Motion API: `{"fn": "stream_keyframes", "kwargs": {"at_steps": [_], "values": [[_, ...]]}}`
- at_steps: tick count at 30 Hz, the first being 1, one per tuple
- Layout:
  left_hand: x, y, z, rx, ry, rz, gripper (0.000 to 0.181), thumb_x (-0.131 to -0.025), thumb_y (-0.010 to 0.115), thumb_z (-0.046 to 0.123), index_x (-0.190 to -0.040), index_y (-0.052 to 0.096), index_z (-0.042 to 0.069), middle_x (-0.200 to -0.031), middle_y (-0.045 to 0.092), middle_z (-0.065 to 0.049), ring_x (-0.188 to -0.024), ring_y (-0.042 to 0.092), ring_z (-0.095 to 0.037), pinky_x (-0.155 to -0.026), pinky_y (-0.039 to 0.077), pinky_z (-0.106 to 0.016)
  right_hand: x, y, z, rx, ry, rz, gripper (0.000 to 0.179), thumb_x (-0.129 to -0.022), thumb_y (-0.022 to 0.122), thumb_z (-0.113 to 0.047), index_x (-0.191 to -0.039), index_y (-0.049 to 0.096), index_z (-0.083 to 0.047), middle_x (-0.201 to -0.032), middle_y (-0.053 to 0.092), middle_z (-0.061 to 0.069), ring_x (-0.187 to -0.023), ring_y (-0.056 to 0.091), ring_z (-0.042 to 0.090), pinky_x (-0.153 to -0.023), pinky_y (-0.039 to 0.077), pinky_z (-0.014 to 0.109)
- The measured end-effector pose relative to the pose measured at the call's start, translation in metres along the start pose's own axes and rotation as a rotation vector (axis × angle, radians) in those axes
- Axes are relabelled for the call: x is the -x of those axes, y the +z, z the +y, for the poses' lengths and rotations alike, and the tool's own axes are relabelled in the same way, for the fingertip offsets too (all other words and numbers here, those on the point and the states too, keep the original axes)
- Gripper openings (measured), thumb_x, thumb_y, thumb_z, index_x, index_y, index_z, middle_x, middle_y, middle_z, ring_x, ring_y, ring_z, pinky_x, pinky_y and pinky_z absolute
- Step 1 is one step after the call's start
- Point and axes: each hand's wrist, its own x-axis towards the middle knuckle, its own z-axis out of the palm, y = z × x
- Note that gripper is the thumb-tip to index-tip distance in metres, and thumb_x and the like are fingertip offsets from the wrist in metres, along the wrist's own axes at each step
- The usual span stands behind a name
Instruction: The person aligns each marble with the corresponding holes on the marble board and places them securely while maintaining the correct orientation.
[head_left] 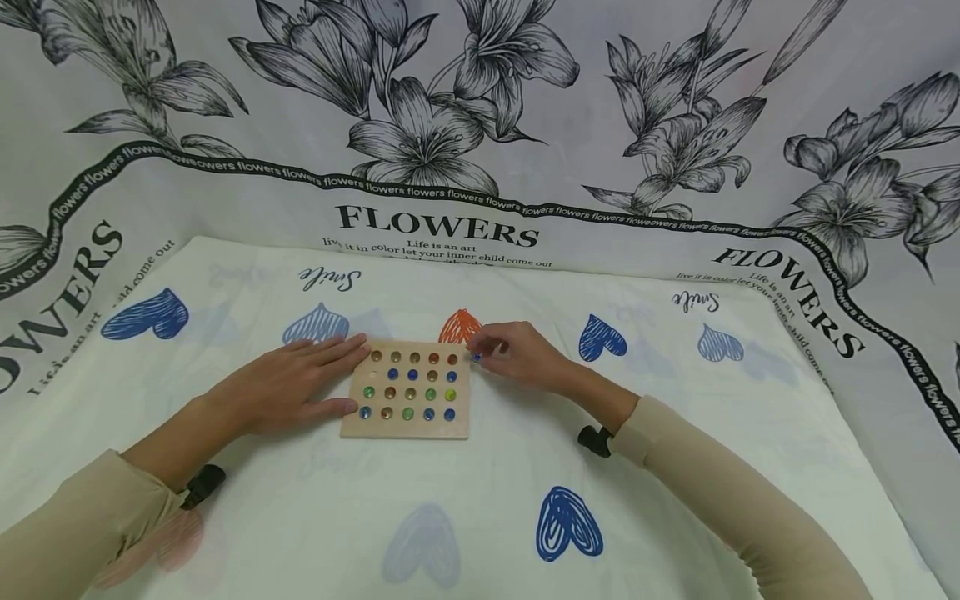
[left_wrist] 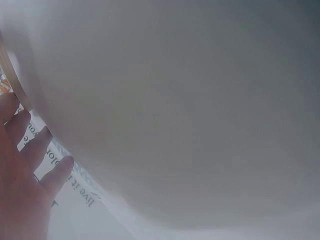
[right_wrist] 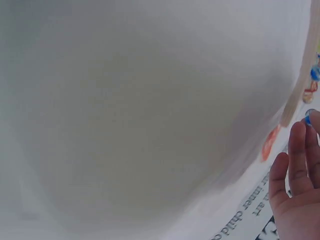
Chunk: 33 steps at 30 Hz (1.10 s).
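Note:
A flat wooden board (head_left: 405,429) lies on the cloth, with rows of colored glass marbles (head_left: 412,375) set in its round hollows. One hollow (head_left: 373,375) in the second row at the left looks pale, and I cannot tell if it holds a marble. My left hand (head_left: 288,383) rests flat at the board's left side, fingers stretched to its upper corner and thumb at the lower edge. Just off the upper right corner, my right hand (head_left: 521,357) pinches a blue marble (right_wrist: 308,119) between thumb and fingertips. The left wrist view shows the left fingers (left_wrist: 35,150) spread and fairly straight.
A white cloth (head_left: 300,517) printed with hearts covers the table. Behind it hangs a floral curtain (head_left: 645,242) with black lettering. Both wrists carry small black cameras (head_left: 595,440). Pale cloth fills most of both wrist views.

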Motion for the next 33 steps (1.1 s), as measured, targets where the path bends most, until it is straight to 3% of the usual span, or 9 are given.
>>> {"fn": "stream_keyframes", "kwargs": {"at_steps": [21, 33], "values": [[-0.001, -0.002, 0.001, -0.003, -0.011, -0.013, 0.076, -0.098, 0.050, 0.059, -0.155, 0.035, 0.012, -0.161, 0.032, -0.007, -0.142, 0.038, -0.034, -0.113, 0.034, -0.056, -0.037, 0.027, -0.038, -0.044, -0.083, -0.065, 0.020, -0.092, 0.069, -0.003, -0.112, 0.070, -0.006, -0.102, 0.072, 0.000, -0.086, 0.061, 0.008, -0.077, 0.053, 0.021], [-0.002, -0.002, 0.001, -0.004, -0.011, -0.015, 0.076, -0.098, 0.051, 0.058, -0.155, 0.036, 0.011, -0.161, 0.033, -0.008, -0.143, 0.037, -0.034, -0.112, 0.034, -0.057, -0.056, 0.043, -0.062, -0.048, -0.150, -0.129, 0.020, -0.095, 0.064, -0.003, -0.114, 0.069, -0.006, -0.107, 0.072, 0.002, -0.092, 0.061, 0.006, -0.084, 0.051, 0.019]]}}
